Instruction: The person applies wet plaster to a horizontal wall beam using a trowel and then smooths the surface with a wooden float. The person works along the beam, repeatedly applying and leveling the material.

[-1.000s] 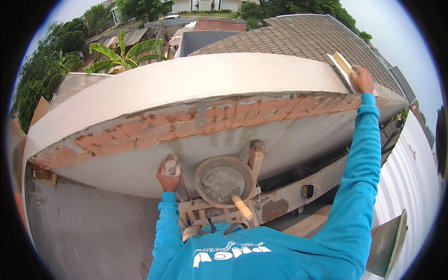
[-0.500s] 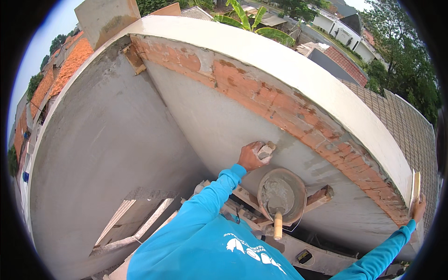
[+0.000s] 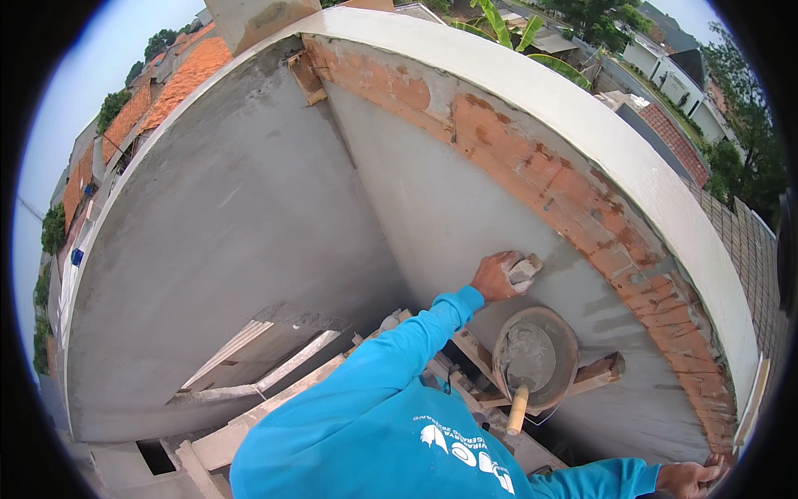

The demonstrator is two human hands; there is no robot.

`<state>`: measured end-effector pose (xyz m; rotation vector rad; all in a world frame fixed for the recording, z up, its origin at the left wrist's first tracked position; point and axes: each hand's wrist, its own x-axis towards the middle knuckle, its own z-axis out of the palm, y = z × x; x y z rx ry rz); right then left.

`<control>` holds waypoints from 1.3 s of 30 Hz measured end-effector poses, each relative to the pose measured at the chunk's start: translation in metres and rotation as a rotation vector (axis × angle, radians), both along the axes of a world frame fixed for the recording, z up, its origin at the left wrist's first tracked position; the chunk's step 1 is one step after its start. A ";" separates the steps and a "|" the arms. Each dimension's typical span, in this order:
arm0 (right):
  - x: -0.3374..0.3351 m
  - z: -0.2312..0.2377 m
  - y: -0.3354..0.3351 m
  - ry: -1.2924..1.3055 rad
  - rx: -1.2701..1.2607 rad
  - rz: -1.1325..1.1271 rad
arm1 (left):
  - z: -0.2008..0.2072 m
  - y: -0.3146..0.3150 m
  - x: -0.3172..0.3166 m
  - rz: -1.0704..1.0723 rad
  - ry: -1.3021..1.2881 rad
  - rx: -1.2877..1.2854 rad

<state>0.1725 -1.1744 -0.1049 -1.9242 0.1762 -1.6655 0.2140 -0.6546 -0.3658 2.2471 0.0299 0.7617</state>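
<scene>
My left hand is closed around a pale, mortar-smeared block, which it holds against the grey plastered wall. Just below it hangs or rests a round bucket of wet grey mortar; a tool's wooden handle sticks out over its near rim. At the lower right, my right hand has its fingers curled at the lower end of a pale straight strip, beside the end of the wall. The dark rim of the picture partly hides that grip.
Exposed red brick runs beneath the curved white wall top. A second plastered wall meets it at a corner, with a wooden block near the top. Wooden beams and planks lie below. Roofs and trees stand beyond.
The view has swung, shifting the walls and bucket rightward. My right hand has come lower and inward along the wall end. My left hand still holds the block against the plaster.
</scene>
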 end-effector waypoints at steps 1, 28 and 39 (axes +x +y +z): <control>-0.008 -0.023 0.010 0.011 0.062 0.012 | 0.001 0.001 -0.002 -0.003 0.026 -0.008; -0.090 -0.272 0.102 0.884 0.834 0.291 | -0.008 0.002 0.002 -0.054 0.108 0.000; -0.096 -0.281 0.121 0.896 0.912 0.335 | -0.026 0.009 0.012 -0.126 0.170 -0.244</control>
